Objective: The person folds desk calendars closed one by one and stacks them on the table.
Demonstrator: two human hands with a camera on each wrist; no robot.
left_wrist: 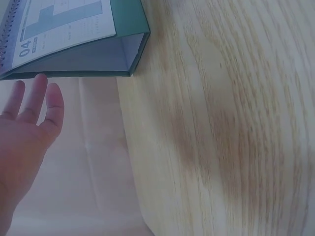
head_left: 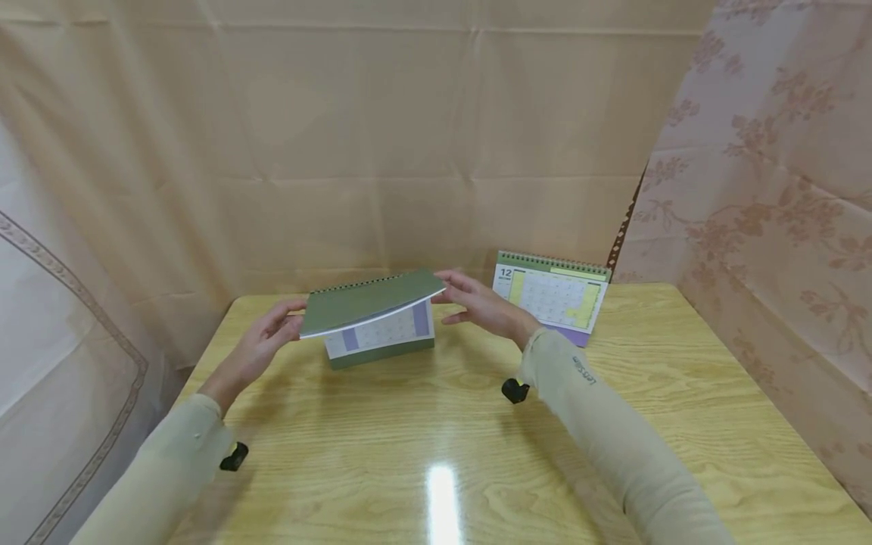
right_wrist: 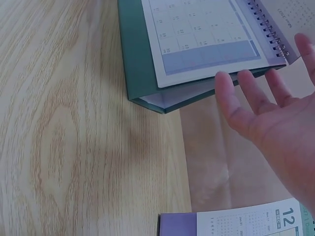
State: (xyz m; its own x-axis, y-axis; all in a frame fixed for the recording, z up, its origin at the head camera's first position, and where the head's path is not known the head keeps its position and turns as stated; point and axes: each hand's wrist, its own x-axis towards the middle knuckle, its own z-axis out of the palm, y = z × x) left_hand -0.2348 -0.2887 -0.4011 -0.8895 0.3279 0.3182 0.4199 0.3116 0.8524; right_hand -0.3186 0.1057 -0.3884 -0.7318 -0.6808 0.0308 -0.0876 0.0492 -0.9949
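Observation:
A green-covered desk calendar [head_left: 371,303] stands on the table, its stiff cover with pages raised toward me from the spiral binding. Below it a white page with purple bands faces forward. My left hand [head_left: 255,348] holds the raised sheet by its left corner. At the right edge, my right hand [head_left: 485,304] holds it between thumb and index finger, the thumb mostly hidden. In the left wrist view, three fingers [left_wrist: 34,98] extend beside the calendar's open side. The right wrist view has the other fingers [right_wrist: 256,93] spread along the opposite side.
A second desk calendar [head_left: 548,299], showing a 12 and yellow blocks over a purple base, stands at the back right. The wooden table [head_left: 381,439] ends at a beige curtain [head_left: 354,151]. Patterned cloth [head_left: 783,189] hangs on the right, pale cloth [head_left: 61,318] on the left.

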